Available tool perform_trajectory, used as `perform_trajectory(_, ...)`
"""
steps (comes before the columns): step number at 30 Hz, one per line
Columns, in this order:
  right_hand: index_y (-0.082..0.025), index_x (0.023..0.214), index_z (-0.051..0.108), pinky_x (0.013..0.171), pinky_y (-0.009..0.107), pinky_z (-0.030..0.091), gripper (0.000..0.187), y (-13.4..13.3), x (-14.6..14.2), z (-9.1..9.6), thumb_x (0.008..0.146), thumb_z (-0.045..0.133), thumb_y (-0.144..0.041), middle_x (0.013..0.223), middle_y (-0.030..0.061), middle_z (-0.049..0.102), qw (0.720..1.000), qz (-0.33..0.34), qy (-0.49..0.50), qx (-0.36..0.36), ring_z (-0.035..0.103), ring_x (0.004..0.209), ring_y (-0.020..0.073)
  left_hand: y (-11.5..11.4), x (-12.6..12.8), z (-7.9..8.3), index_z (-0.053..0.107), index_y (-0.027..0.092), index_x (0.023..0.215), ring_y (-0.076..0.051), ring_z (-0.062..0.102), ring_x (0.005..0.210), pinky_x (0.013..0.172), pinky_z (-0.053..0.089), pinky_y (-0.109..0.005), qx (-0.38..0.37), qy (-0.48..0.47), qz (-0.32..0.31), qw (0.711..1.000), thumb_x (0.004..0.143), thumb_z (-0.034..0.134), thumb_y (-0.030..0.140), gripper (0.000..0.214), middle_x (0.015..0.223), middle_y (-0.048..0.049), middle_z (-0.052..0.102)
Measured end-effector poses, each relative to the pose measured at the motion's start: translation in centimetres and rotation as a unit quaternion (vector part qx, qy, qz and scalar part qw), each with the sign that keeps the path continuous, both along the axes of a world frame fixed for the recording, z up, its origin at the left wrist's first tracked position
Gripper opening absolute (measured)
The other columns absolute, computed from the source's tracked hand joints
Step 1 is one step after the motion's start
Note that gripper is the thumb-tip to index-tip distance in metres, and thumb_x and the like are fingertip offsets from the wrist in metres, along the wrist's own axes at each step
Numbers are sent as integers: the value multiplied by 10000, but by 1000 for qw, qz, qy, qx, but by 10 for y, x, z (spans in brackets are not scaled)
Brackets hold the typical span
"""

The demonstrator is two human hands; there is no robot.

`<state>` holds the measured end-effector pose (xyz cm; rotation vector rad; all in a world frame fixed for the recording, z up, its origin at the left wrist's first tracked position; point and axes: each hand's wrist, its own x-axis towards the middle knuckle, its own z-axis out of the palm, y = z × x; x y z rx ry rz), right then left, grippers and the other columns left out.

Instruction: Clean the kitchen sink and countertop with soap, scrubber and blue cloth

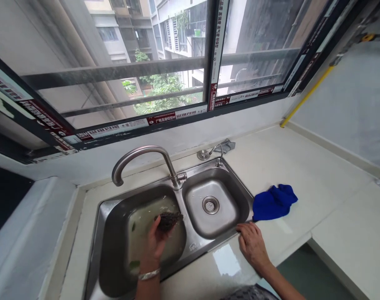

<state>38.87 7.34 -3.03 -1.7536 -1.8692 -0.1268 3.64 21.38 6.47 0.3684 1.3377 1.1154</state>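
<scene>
Over the left sink basin [113, 250], my left hand [158, 237] is closed around a dark brown, rough-textured clump [168, 221]; its exact kind is not clear. Cloudy water stands in that basin, with a few green leaf pieces [134, 264] in it. My right hand [251, 242] lies palm down with fingers stretched out on the front rim of the sink and the counter, holding nothing. Just beyond it, a crumpled blue cloth [273, 203] touches the sink's right edge.
A curved faucet [142, 151] rises behind the two basins. The right basin [205, 183] has a drain strainer [210, 205]. A round metal stopper [203, 154] and a grey rag [225, 146] lie behind it, below the window. A yellow pipe [308, 96] runs along the right wall.
</scene>
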Motion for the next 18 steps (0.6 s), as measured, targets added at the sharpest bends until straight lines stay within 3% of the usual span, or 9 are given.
perform_trajectory(3, -232, 1040, 616, 1094, 485, 385, 277, 0, 0, 0, 876, 466, -65, 1055, 53, 734, 1000, -2, -2, 4, 642, 1050, 247, -2, 3, 0, 669, 243, 962, -328, 617, 1278, 986, 590, -498, 36, -22, -6, 999, 859, 559, 285, 157, 1154, -80, 764)
perform_trajectory(11, -231, 1065, 617, 1092, 495, 386, 280, -1, 1, 1, 887, 468, -74, 1052, 56, 733, 1000, 7, -12, 6, 644, 1055, 255, 1, -13, -13, 656, 244, 973, -332, 644, 1235, 962, 597, -479, 52, 66, 7, 996, 904, 544, 304, 144, 1122, -79, 769)
perform_trajectory(14, -236, 1072, 622, 1082, 491, 397, 292, -1, 1, 1, 883, 471, -73, 1057, 55, 734, 1000, 8, -15, 7, 645, 1057, 256, 6, -29, -26, 649, 239, 990, -339, 688, 1139, 908, 607, -474, 60, 111, 2, 992, 884, 595, 328, 150, 1060, -85, 775)
perform_trajectory(18, -232, 1052, 622, 1085, 488, 397, 275, -2, 2, 1, 881, 477, -72, 1055, 54, 733, 1000, 7, -15, 2, 643, 1051, 255, 14, -48, -57, 647, 226, 1022, -335, 690, 1125, 944, 578, -457, 51, 220, -41, 973, 865, 620, 358, 207, 1119, -110, 761)
